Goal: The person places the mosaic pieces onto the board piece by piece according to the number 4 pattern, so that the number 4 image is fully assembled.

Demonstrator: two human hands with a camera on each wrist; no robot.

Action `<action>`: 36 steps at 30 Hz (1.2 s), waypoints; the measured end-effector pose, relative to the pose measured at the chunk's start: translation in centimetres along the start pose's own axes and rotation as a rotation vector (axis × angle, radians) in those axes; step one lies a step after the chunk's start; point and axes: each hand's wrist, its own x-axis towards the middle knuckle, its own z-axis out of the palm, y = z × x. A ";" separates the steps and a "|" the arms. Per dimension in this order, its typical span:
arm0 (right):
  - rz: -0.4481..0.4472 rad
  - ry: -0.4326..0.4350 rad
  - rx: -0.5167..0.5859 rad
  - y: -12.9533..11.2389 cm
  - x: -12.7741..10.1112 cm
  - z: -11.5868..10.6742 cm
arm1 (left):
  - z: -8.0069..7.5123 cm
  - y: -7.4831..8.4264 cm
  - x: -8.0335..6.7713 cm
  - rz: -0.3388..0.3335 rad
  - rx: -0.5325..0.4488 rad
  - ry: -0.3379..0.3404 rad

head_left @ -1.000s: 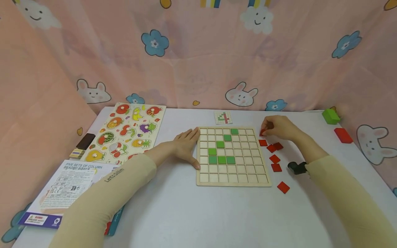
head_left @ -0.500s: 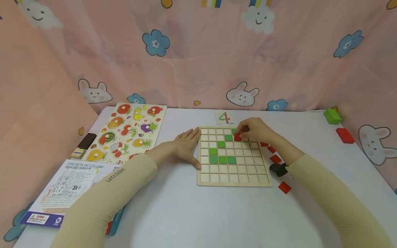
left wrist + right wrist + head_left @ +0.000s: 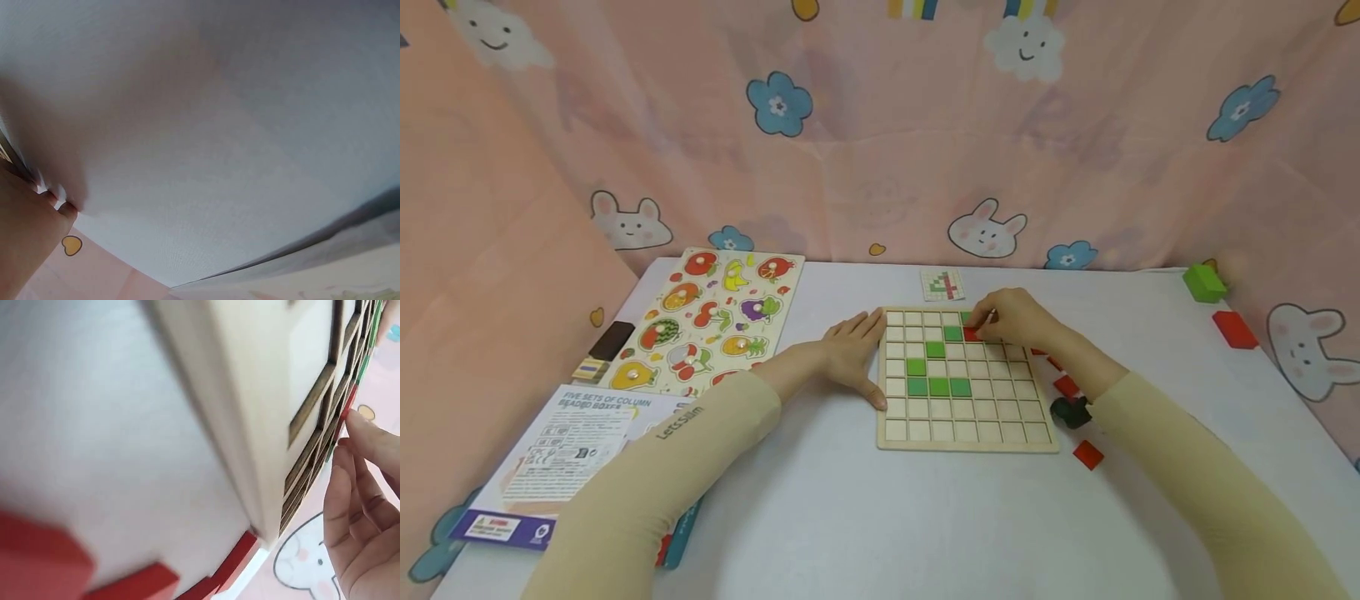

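A wooden grid board (image 3: pixel 966 445) lies on the white table, with several green tiles (image 3: pixel 938 387) set in its cells. My right hand (image 3: pixel 1017 317) pinches a red square tile (image 3: pixel 971 334) at a cell in the second row, just below the topmost green tile. In the right wrist view the thumb and fingers meet at the edge of the red tile (image 3: pixel 349 403). My left hand (image 3: pixel 853 358) lies flat with fingers straight against the board's left edge. The left wrist view shows its fingers (image 3: pixel 67 211) resting on the table.
Loose red tiles (image 3: pixel 1087 455) lie right of the board, some behind my right arm. A pattern card (image 3: pixel 942 285) sits beyond the board. A fruit puzzle (image 3: pixel 703 317) and a box (image 3: pixel 572 450) are at the left; green (image 3: pixel 1205 284) and red (image 3: pixel 1235 330) blocks at the far right.
My right hand has carried a red tile left from beside the board to a cell in the second row and lowered it there. The left hand has stayed at the board's edge.
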 end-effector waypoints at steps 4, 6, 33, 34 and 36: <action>0.002 0.017 -0.009 1.2 -1.0 -1.0 | 0.0 0.1 0.2 0.001 0.003 -0.001; 0.002 0.022 -0.008 2.1 -1.5 -1.7 | 0.0 0.1 0.2 -0.003 0.004 -0.003; 0.103 -0.114 0.000 6.1 -3.8 -3.9 | 0.1 0.0 0.2 0.000 0.006 0.000; 0.096 -0.095 -0.004 5.9 -3.8 -3.9 | 0.1 0.0 0.2 0.001 0.008 0.001; 0.083 -0.055 -0.005 5.4 -3.6 -4.0 | 0.1 0.0 0.1 0.001 0.010 0.000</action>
